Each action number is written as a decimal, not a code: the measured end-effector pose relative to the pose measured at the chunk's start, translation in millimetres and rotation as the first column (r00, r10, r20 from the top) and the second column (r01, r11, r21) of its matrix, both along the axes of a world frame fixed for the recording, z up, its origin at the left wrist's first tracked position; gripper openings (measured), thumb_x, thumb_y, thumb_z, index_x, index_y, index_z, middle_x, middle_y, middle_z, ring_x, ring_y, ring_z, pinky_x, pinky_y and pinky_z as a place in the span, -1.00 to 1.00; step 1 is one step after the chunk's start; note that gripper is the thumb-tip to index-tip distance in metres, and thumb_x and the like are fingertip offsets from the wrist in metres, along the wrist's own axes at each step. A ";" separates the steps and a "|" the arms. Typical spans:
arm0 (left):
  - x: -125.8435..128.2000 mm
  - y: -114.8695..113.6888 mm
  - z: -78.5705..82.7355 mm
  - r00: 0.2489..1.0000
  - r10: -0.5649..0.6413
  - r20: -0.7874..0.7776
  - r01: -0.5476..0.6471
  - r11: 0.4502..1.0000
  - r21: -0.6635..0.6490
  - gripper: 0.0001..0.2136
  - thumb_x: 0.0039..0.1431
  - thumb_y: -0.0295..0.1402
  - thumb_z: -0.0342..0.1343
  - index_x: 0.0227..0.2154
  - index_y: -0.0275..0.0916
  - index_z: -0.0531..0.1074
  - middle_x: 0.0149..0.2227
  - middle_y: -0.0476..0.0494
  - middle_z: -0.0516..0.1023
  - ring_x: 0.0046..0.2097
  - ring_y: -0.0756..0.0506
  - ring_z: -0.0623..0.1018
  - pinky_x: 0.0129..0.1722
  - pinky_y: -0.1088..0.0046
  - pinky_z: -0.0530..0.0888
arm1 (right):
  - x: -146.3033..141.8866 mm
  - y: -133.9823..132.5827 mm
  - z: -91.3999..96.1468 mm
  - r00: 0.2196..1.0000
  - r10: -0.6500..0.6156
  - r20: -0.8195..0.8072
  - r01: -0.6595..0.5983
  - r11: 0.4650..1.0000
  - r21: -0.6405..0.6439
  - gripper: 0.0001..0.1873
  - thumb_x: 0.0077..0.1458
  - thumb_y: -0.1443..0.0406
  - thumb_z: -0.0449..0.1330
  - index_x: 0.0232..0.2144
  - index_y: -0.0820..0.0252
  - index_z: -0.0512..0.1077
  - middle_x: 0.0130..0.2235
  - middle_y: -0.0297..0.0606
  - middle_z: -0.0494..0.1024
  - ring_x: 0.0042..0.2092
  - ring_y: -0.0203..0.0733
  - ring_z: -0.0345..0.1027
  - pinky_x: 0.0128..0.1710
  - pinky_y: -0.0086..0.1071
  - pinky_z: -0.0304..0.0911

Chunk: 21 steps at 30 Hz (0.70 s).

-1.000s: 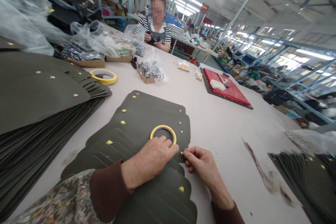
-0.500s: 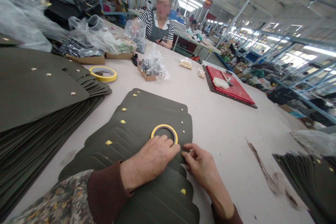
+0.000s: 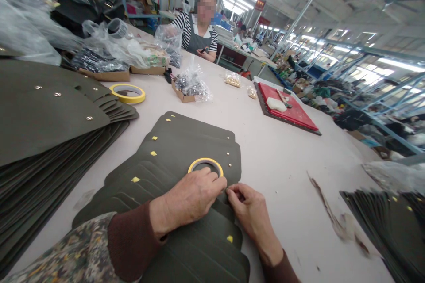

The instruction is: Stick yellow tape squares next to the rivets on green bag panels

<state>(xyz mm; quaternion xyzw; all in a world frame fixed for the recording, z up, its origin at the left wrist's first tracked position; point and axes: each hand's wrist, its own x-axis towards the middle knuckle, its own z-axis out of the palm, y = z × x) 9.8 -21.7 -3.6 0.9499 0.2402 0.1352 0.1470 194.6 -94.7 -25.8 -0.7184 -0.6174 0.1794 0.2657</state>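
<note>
My left hand [image 3: 187, 199] is closed on the near rim of a roll of yellow tape [image 3: 205, 160], which lies over a fanned stack of dark green panels [image 3: 195, 137]. Thumb and forefinger of my right hand [image 3: 250, 212] are pinched together beside my left thumb, at the panels' right edge. Whatever sits in that pinch is too small to make out. Small yellow tape pieces [image 3: 153, 153] mark the panels' left side, and metal studs [image 3: 229, 165] show along the right.
A thick pile of dark green panels [image 3: 53, 119] stands at left, near another yellow tape roll [image 3: 128, 93]. Further back are bagged black parts [image 3: 191, 84], bags of gold-coloured pieces [image 3: 232, 79] and a red board [image 3: 288, 108]. More panels [image 3: 381, 221] lie at right; a person [image 3: 199, 37] sits opposite.
My right hand's fingers have closed into a pinch and come nearer to my left thumb. The left hand stays on the tape roll. The view has shifted slightly.
</note>
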 end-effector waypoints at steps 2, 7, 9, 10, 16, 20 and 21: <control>-1.8 2.2 3.0 1.000 -0.010 0.026 0.011 1.000 -0.017 -0.89 0.29 -0.50 -0.10 -0.30 -0.22 0.32 -0.30 -0.09 0.44 -0.25 -0.11 0.38 -0.28 0.39 0.33 | 0.3 2.0 2.7 1.000 0.005 0.002 -0.005 1.000 -0.023 -0.81 0.09 0.29 0.13 -0.50 0.16 0.50 -0.52 -0.33 0.49 -0.47 -0.26 0.33 -0.43 -0.44 0.17; -6.0 6.4 4.8 0.995 -0.034 0.089 0.037 0.999 -0.034 -0.85 0.27 -0.54 -0.12 -0.30 -0.21 0.33 -0.35 -0.04 0.45 -0.30 -0.08 0.42 -0.33 0.43 0.34 | 11.2 -2.4 10.8 0.984 0.115 -0.133 -0.138 0.974 -0.179 -0.83 0.04 0.37 0.14 -0.52 0.17 0.52 -0.52 -0.36 0.52 -0.48 -0.30 0.34 -0.47 -0.49 0.16; -6.7 7.8 2.3 0.990 -0.039 0.132 0.047 0.997 -0.062 -0.83 0.30 -0.51 -0.13 -0.25 -0.21 0.35 -0.34 -0.04 0.48 -0.29 -0.07 0.47 -0.30 0.44 0.38 | 14.2 -3.6 12.4 0.971 0.135 -0.196 -0.178 0.958 -0.223 -0.81 0.06 0.36 0.14 -0.52 0.17 0.53 -0.54 -0.37 0.53 -0.49 -0.30 0.35 -0.49 -0.49 0.15; -6.9 8.4 0.5 0.987 -0.030 0.157 0.043 0.996 -0.080 -0.83 0.32 -0.49 -0.13 -0.19 -0.20 0.35 -0.32 -0.05 0.51 -0.27 -0.07 0.50 -0.27 0.45 0.41 | 14.5 -3.3 12.8 0.967 0.126 -0.221 -0.171 0.965 -0.201 -0.80 0.08 0.34 0.13 -0.50 0.17 0.54 -0.53 -0.36 0.54 -0.48 -0.29 0.36 -0.48 -0.49 0.16; -8.0 9.4 -7.7 0.976 0.037 0.213 -0.002 0.986 -0.164 -0.56 0.33 -0.43 -0.06 0.23 -0.11 0.05 -0.03 -0.11 0.56 -0.06 -0.09 0.58 -0.09 0.38 0.50 | 0.8 6.4 15.5 0.946 0.172 -0.275 -0.108 0.966 0.234 -0.83 0.15 0.33 0.15 -0.20 0.18 0.49 -0.32 -0.27 0.57 -0.33 -0.25 0.41 -0.31 -0.43 0.30; -7.0 8.1 -6.8 0.978 0.048 0.202 -0.008 0.981 -0.196 -0.56 0.31 -0.43 -0.02 0.21 -0.13 0.05 -0.02 -0.11 0.56 -0.05 -0.10 0.58 -0.10 0.39 0.51 | -9.8 12.6 15.5 0.934 0.333 -0.133 -0.259 0.883 0.391 -0.84 0.17 0.43 0.11 -0.25 0.16 0.46 -0.30 -0.26 0.55 -0.27 -0.26 0.42 -0.24 -0.42 0.32; -6.4 7.8 -6.1 0.980 0.050 0.194 -0.010 0.980 -0.200 -0.57 0.31 -0.44 -0.02 0.20 -0.13 0.06 -0.04 -0.11 0.57 -0.06 -0.11 0.59 -0.12 0.40 0.52 | -11.5 13.4 14.4 0.931 0.349 -0.102 -0.279 0.866 0.416 -0.83 0.17 0.45 0.10 -0.26 0.15 0.45 -0.30 -0.26 0.55 -0.27 -0.27 0.43 -0.23 -0.43 0.33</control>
